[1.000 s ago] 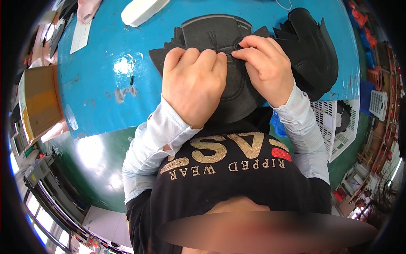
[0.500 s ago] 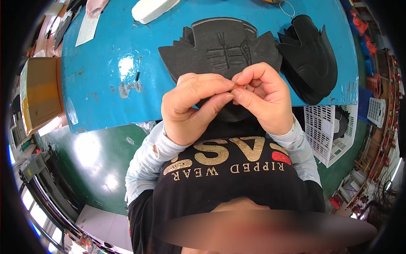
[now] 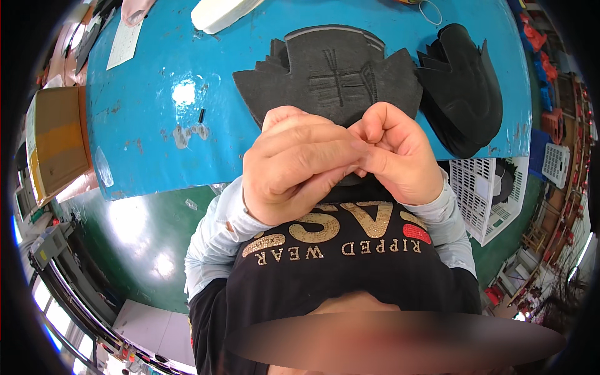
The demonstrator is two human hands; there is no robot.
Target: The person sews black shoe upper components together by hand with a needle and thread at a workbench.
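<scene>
My left hand (image 3: 300, 159) and my right hand (image 3: 400, 153) meet fingertip to fingertip in front of my chest, near the table's front edge. Both are closed in a pinch. Whatever sits between the fingers is hidden or too small to make out. Just beyond them lies a stack of dark grey foam-like sheets (image 3: 344, 78) with jagged side points and raised line marks on the top piece. Right of it rests a second stack of black, curved, molded pieces (image 3: 465, 94), also with pointed edges.
The blue table (image 3: 156, 150) bears a white rounded block (image 3: 225, 12), a paper slip (image 3: 125, 44), a small black piece (image 3: 202, 115) and a thin ring (image 3: 430, 12). A cardboard box (image 3: 59, 140) stands at the left. White plastic crates (image 3: 478, 200) stand low at the right.
My left hand has turned and its fingers have come over the right fingertips, covering the pinch point. My right hand has shifted slightly right and nearer to me. The stacks lie as before.
</scene>
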